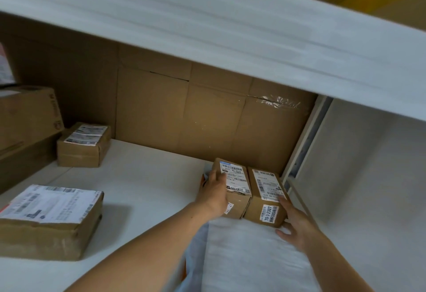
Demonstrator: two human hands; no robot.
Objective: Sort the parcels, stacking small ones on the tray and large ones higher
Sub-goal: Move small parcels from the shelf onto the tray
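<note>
Nearest the camera, a white mailer bag [249, 252] lay flat on the lower shelf [143, 188] at the bottom centre of the frame, between the person's two bare forearms. At its far end, the right hand [297, 227] rested against the front right corner of the numbered parcel [265, 190], a small cardboard box with a front sticker reading 76-3-2307. The fingers were spread and fairly straight, one reaching up to the top label and the thumb lying low by the mailer bag. They touched the box rather than closing round it.

Just to the left, touching the numbered parcel side by side, stood the blue-tabbed parcel [239, 190], a small box of like size. The left hand [214, 190] gripped it from its left side, its fingers bent over the top edge onto the label; the thumb was hidden. Both small boxes sat right of centre, close to the shelf's back corner.

At the lower left of the frame lay a flat parcel [50, 218], well apart from the pair, with a wide white label on top. Farther back on the left sat another small labelled box [84, 145], and just beside it, at the left edge, large cartons [27, 116] stood stacked.

Behind everything, a cardboard backing [184, 112] closed the rear, with crumpled clear tape near its upper right. A white side wall [368, 176] filled the right, and the blurred upper shelf [207, 26] crossed the top.
</note>
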